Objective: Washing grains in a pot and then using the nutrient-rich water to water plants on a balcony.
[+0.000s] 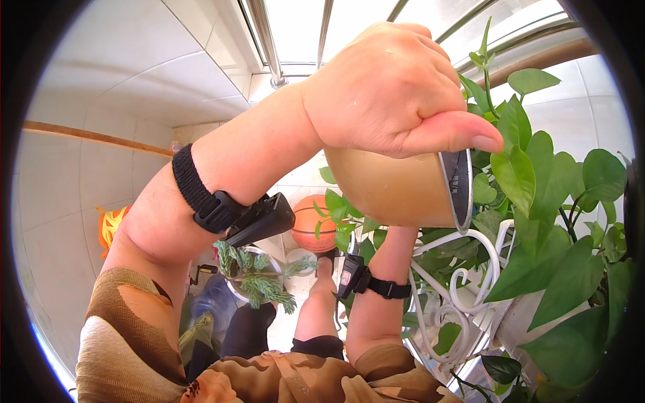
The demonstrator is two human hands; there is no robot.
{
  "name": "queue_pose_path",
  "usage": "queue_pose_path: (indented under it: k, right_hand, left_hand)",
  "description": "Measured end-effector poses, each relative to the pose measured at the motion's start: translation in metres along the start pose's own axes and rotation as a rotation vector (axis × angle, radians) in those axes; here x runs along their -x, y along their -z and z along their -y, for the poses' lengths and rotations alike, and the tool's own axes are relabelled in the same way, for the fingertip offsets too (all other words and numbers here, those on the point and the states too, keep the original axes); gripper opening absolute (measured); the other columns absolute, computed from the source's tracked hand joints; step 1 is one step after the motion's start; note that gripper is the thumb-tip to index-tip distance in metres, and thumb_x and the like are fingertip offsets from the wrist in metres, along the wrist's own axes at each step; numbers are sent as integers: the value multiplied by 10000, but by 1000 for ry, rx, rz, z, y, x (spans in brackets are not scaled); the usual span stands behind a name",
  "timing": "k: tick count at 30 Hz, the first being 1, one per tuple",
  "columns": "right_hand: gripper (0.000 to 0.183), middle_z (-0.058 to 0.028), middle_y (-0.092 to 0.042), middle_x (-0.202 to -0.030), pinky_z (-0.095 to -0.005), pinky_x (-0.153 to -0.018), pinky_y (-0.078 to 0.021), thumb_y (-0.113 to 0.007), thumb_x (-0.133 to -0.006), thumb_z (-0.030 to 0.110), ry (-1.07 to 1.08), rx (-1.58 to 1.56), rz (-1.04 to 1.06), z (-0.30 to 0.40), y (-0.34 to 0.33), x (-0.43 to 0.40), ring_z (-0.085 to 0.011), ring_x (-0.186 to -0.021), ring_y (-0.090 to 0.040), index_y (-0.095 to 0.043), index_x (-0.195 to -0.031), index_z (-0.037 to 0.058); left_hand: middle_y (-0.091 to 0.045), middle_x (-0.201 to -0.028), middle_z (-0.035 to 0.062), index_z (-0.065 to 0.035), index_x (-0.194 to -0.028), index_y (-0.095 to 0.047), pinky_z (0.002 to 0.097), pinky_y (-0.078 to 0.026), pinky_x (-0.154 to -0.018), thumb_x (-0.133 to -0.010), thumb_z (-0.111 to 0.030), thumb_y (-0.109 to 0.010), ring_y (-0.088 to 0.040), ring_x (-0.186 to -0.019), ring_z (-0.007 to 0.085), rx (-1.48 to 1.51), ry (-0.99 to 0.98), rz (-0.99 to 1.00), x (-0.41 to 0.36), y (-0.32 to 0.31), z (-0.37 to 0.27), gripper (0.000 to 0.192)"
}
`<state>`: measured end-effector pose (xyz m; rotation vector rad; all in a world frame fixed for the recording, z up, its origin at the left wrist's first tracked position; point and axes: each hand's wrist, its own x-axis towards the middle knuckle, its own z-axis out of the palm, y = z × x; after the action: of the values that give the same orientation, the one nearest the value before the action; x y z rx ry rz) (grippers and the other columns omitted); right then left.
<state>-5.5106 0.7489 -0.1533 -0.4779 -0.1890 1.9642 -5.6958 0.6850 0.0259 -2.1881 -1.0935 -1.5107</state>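
Note:
A cooking pot (390,184), tan outside and dark with markings inside, is tilted on its side with its metal rim toward the right. My left hand (398,93) is above it, fingers curled around its upper side and thumb over the rim; the fingertips are hidden. Behind the pot my right forearm disappears, so my right hand is out of view. Green heart-leaved pothos (541,171) grows right beside the pot's opening. A white scrolled metal plant stand (456,282) is under the leaves. No water is plainly visible at the rim.
A basketball (313,221) lies on the tiled floor, and a potted succulent (259,274) is near my legs. Metal window bars (267,40) stand ahead, a wooden rail (549,60) at upper right. An orange and yellow item (112,226) is at left.

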Motion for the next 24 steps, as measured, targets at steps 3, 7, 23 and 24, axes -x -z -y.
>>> queue_pose_path:
  k: [3,7,23,24]
  right_hand:
    - [497,-145,-471,-1342,-414,-1048,-313,-481,-943,356,1,-47,-4,2,1,1,-284,-1220,-453,-447,-1300,13]
    - [495,-140,-476,-1338,-416,-1049,-311,-482,-941,361,-5,-100,-8,3,1,-2,-281,-1219,-454,-455,-1296,18]
    - [485,-121,-499,-1323,-422,-1054,-304,-487,-936,380,-52,-243,-11,22,-3,-3,-267,-1217,-460,-487,-1280,37]
    - [485,-119,-501,-1322,-423,-1054,-303,-487,-936,381,-70,-261,-10,16,-3,-4,-266,-1217,-460,-489,-1279,38]
  left_hand:
    - [-497,-482,32,-105,-479,-535,329,-387,-510,-830,-384,-652,-492,-472,235,35,-5,-6,-1,-7,3,463]
    - [-488,-476,50,-94,-473,-522,346,-386,-505,-846,-388,-636,-487,-475,253,64,14,-4,-6,-11,8,488]
    - [-460,-473,100,-65,-446,-463,414,-375,-478,-899,-379,-552,-457,-477,320,130,-9,11,-39,-32,18,558]
    - [-461,-472,100,-65,-448,-467,412,-376,-475,-897,-379,-555,-460,-476,319,81,0,19,-38,-30,17,555]
